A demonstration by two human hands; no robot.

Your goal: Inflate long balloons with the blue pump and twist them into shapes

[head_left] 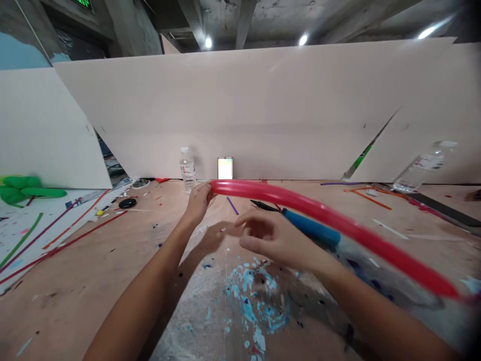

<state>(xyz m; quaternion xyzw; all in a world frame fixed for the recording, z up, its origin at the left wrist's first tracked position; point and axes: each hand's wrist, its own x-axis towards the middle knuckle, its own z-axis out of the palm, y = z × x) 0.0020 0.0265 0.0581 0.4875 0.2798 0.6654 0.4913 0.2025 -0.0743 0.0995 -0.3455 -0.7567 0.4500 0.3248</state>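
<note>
A long inflated red balloon (323,208) stretches from the centre of the view down to the right edge. My left hand (200,200) is closed on its left end. Below the balloon, my right hand (265,233) has its fingers curled but apart, with nothing visible between them. Behind my right hand lies a blue balloon pump (313,229) with a black nozzle, on the paint-spotted table (150,296).
A water bottle (187,170) and a lit phone (225,168) stand by the white panel (240,110). Another bottle (423,168) leans at right. At left lie a green balloon shape (32,190), a black disc (128,203) and several uninflated balloons.
</note>
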